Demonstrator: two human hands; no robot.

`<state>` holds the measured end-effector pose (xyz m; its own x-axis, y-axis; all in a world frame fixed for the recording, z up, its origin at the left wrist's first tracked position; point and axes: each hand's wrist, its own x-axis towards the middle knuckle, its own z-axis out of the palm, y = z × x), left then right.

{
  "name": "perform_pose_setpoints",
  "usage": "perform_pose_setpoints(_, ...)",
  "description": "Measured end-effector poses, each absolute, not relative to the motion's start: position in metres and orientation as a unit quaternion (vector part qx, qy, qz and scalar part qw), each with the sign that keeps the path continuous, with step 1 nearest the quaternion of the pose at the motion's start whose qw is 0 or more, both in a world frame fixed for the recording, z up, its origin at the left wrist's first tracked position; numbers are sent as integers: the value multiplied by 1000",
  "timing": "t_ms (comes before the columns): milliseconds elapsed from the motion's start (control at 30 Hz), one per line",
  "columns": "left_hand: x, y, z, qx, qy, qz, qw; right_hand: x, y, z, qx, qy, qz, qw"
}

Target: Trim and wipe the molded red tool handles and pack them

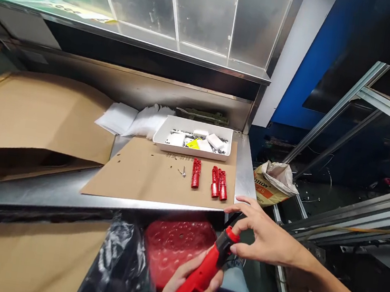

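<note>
My left hand [194, 285] is wrapped round a red handheld tool body [203, 268] with a black collar, low in the view. At the tool's upper end is a red ring [232, 234], with the thumb and index finger of my right hand [262, 234] closed on it. The other fingers of that hand stretch out near the bench corner. Beyond them, on the cardboard sheet [147, 178], lie a single red plastic part [196, 174] and a pair of similar red parts [219, 183]. A few small metal pieces [182, 172] lie left of these.
A white tray [190, 151] holds small dark pieces and white blocks. White sheets [117, 117] and a large cardboard box [41, 116] are to its left. Below the bench are a red stool [175, 244] and black plastic [113, 260]. An open sack [274, 183] stands right.
</note>
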<state>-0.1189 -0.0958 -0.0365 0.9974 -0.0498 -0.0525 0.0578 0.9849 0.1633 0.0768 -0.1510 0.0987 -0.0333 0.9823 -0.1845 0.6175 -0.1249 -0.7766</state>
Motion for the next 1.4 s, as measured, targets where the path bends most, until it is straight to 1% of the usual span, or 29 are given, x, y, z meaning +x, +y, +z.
perform_pose_setpoints(233, -122, -94, -45, 69, 23, -61, 995, 68, -153, 88, -682, -577, 365, 262)
perform_pose_setpoints(433, -118, -95, -49, 73, 12, -97, 993, 74, -151, 95, -674, -551, 433, 234)
perform_pose_setpoints(600, -115, -95, -52, 79, 5, -116, 990, 80, -150, 97, -658, -539, 465, 245)
perform_pose_setpoints(800, -107, -96, -53, 83, 11, -110, 990, 86, -151, 92, -639, -513, 507, 268)
perform_pose_setpoints(1067, -105, -97, -53, 69, 8, -94, 993, 90, -148, 90, -635, -532, 493, 264)
perform_pose_setpoints(1233, -102, -96, -50, 47, -11, -110, 993, 95, -147, 89, -630, -552, 483, 254)
perform_pose_setpoints(1400, -100, -96, -46, 20, -20, -114, 993, 97, -146, 87, -621, -569, 470, 264)
